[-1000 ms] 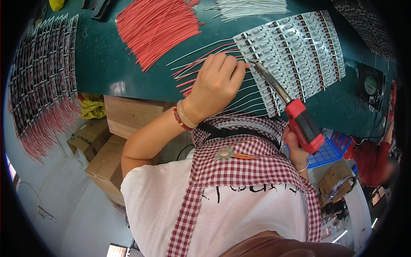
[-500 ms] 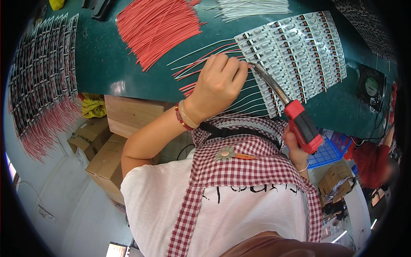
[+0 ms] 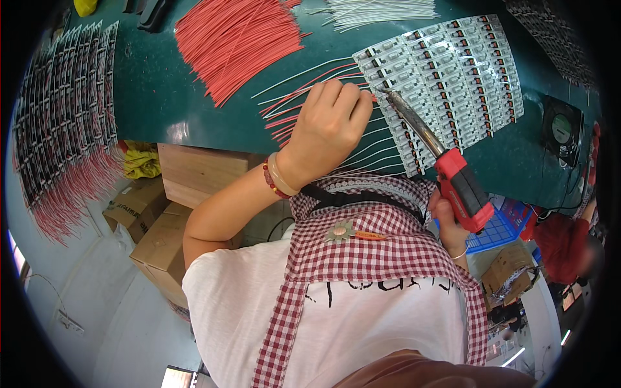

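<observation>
Head view. Left hand [image 3: 330, 126]: clenched, thumb and forefinger pinching a red wire [image 3: 374, 99], whose end shows just past the fingertips; the rest of that grip is hidden behind the knuckles. Bracelets [image 3: 276, 176] on the left wrist. Right hand [image 3: 449, 223]: wrapped around the red-and-black handle of a soldering iron [image 3: 460, 187], which slants far and left. Its tip lies just beside the left fingertips, at the left edge of the circuit board panel [image 3: 453, 77]; whether tip and panel touch, cannot tell.

Panel lies at the right of the green table [image 3: 194, 119], many small boards in rows. From its left edge, attached leads [image 3: 372, 155], red and white, spread left, some passing beneath the left hand.

Surroundings: pile of red wires [image 3: 236, 48] at the far side, left of the panel; bundle of white wires [image 3: 381, 13] farther right, beyond the panel's left part. Wired boards [image 3: 65, 103] overlap along the left, their wire ends hanging toward the near side. Black device [image 3: 561, 131] with a round greenish face to the right of the panel. Blue basket [image 3: 482, 240] near right, behind the right hand. Cardboard boxes [image 3: 162, 249] and a yellow cloth [image 3: 141, 163] near left, below table level.
</observation>
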The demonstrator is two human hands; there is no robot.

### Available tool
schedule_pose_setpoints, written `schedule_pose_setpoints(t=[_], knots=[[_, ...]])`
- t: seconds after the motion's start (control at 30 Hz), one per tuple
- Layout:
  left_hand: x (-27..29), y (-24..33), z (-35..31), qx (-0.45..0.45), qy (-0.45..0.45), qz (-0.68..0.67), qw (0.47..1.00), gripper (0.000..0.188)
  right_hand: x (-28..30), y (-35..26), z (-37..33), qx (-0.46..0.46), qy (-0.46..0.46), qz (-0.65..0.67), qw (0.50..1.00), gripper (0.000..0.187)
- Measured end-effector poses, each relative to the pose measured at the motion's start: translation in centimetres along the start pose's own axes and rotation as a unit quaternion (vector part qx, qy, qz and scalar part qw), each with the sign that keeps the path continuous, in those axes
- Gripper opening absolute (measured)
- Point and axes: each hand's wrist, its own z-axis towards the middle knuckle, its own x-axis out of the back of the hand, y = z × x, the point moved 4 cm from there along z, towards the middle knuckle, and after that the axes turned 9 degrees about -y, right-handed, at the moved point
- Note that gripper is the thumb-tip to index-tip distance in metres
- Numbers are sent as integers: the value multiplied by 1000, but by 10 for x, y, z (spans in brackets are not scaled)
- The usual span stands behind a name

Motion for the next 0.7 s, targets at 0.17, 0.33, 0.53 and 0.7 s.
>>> schedule_pose_setpoints(t=[0.17, 0.33, 0.53, 0.7], knots=[[0, -1, -3, -3, 9, -12, 1000, 25, -3, -6, 5, 12, 9, 3, 1000, 19], [-1, 0, -3, -7, 12, -8, 1000, 25, -1, -13, 9, 24, -59, -61, 996, 19], [-1, -1, -3, -8, 14, -10, 1000, 24, 1, -13, 5, 20, -11, 11, 1000, 21], [-2, -1, -2, -15, 17, 1, 1000, 19, 2, -6, 1, 11, -13, 56, 998, 23]])
